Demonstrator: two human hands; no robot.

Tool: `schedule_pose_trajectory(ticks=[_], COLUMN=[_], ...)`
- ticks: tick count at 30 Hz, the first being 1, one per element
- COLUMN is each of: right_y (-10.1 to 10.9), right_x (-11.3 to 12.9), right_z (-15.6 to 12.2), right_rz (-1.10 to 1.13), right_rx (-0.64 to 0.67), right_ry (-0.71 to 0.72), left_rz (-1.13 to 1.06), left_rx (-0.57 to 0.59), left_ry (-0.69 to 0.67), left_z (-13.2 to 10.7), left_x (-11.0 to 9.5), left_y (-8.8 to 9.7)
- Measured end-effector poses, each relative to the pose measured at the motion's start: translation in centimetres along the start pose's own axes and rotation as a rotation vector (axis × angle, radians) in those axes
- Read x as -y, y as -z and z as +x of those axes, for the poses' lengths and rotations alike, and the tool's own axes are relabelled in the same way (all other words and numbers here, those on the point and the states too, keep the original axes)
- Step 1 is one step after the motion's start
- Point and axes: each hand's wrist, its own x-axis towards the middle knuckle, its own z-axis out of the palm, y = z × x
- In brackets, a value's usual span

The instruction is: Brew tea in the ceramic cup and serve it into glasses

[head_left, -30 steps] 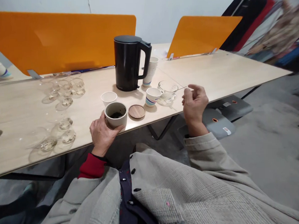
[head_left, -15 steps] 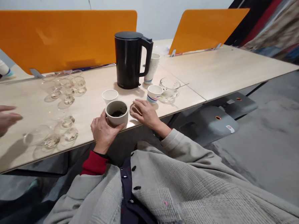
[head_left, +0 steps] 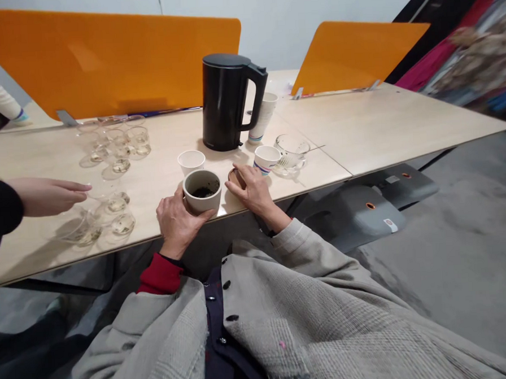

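Observation:
My left hand (head_left: pixel 175 218) is wrapped round a beige ceramic cup (head_left: pixel 202 190) with dark tea leaves at its bottom, near the table's front edge. My right hand (head_left: pixel 251 188) is closed on the round wooden lid (head_left: pixel 235 176) just right of the cup, with the lid's edge tilted up off the table. Behind them stand a plain paper cup (head_left: pixel 191 160), a striped paper cup (head_left: pixel 266 158) and a black electric kettle (head_left: pixel 229 101).
Another person's hand (head_left: pixel 50 195) in a dark sleeve reaches in from the left over several small glass cups (head_left: pixel 110 211). More glasses (head_left: pixel 119 145) stand further back. A glass pitcher (head_left: pixel 292 152) sits right of the striped cup. Orange dividers (head_left: pixel 102 61) line the light wooden table (head_left: pixel 381 126).
My right hand came down from mid-air onto the wooden lid and has gripped and tipped it. The other person's hand has reached further in over the glasses. My left hand stayed on the cup.

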Motion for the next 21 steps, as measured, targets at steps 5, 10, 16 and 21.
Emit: schedule_pose_trajectory(ticks=[5, 10, 16, 21], right_y=[2.2, 1.7, 1.2, 1.3], right_x=[3.3, 6.8, 8.3, 9.2], right_z=[1.5, 3.3, 4.6, 4.9], right_rz=[0.192, 0.202, 0.125, 0.027], right_rx=[-0.026, 0.128, 0.234, 0.337], right_ry=[0.206, 0.349, 0.386, 0.387], left_rz=[0.009, 0.018, 0.022, 0.003], left_rx=[0.014, 0.031, 0.03, 0.046], left_ry=[-0.001, -0.011, -0.015, -0.027], left_z=[0.0, 0.0, -0.3, -0.3], left_x=[-0.1, 0.2, 0.4, 0.4], left_y=[0.1, -0.1, -0.5, -0.5])
